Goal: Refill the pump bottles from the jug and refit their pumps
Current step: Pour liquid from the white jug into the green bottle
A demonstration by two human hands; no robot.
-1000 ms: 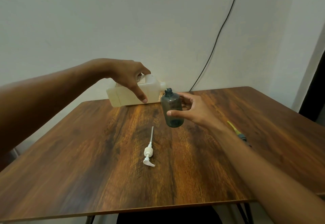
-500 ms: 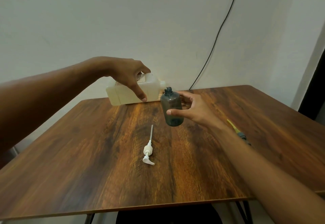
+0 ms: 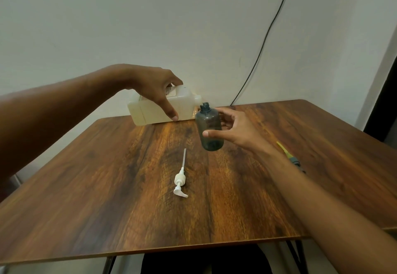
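Note:
My left hand [image 3: 156,90] grips a translucent white jug [image 3: 184,107], tipped on its side above the far edge of the wooden table [image 3: 107,187], its spout pointing right. My right hand [image 3: 234,128] holds a dark grey-blue bottle [image 3: 210,130] upright with its open neck right under the jug's spout. No stream of liquid is visible. A white pump [image 3: 180,180] with its long dip tube lies flat on the table, in front of the bottle.
A yellow-tipped dark object [image 3: 289,156] lies on the table at the right, partly hidden by my right forearm. A black cable [image 3: 264,43] runs down the white wall behind the table. Table legs show under the near edge.
Both hands, the jug and the bottle have kept nearly the same pose. The jug spout and the bottle neck stay close together.

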